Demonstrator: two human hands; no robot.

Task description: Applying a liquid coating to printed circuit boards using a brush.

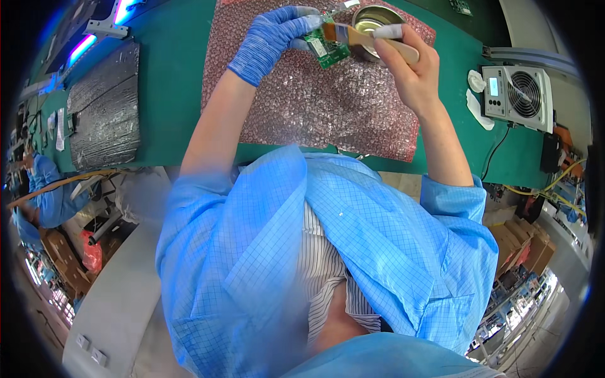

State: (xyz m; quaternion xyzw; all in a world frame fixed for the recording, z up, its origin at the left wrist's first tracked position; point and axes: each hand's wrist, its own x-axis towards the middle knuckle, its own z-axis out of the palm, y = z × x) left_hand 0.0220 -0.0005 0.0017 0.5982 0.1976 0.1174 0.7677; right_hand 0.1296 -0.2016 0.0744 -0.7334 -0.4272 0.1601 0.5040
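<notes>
My left hand, in a blue knit glove with pale fingertips, is closed on the edge of a green circuit board. The board is held tilted above a sheet of pink bubble wrap. My right hand grips the wooden handle of a flat brush, a white cover on one fingertip. The brush's bristles lie against or just over the board's upper part; I cannot tell which. Behind the brush stands a round metal bowl, partly hidden by the brush and my right hand.
A white fan unit with a small display stands at the right, crumpled white wipes beside it. On the green mat's left lies a silvery-black bubble sheet. Another person in blue sits at far left. Another circuit board lies at the top right.
</notes>
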